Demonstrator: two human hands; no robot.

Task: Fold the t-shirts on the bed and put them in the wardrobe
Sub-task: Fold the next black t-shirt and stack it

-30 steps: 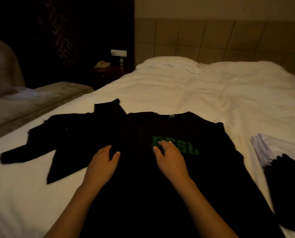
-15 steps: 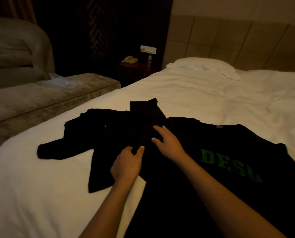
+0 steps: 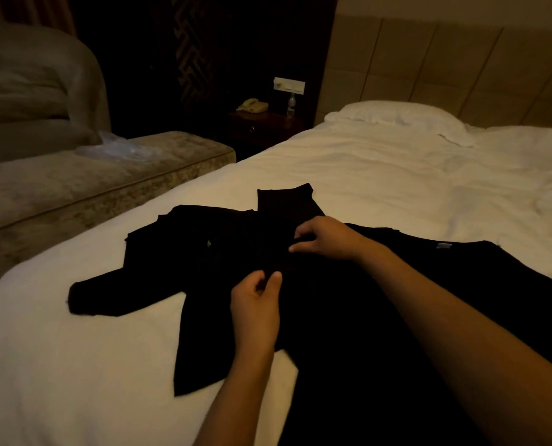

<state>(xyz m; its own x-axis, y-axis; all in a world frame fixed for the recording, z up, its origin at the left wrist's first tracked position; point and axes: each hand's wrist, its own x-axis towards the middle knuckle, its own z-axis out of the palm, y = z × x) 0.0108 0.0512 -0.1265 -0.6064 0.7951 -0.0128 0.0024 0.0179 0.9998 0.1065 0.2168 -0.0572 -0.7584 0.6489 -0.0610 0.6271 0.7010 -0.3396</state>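
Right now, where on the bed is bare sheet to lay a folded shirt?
Bare sheet between the black t-shirts and the pillow, stretching to the right side of the bed. Another patch bottom left, near the bed's edge. The middle is crowded: overlapping dark cloth under the left hand and right hand.

Dim room. Two black t-shirts (image 3: pixel 348 333) overlap on white bed (image 3: pixel 381 175). Left hand (image 3: pixel 255 305) and right hand (image 3: pixel 327 235) both pinch dark fabric near their overlap.
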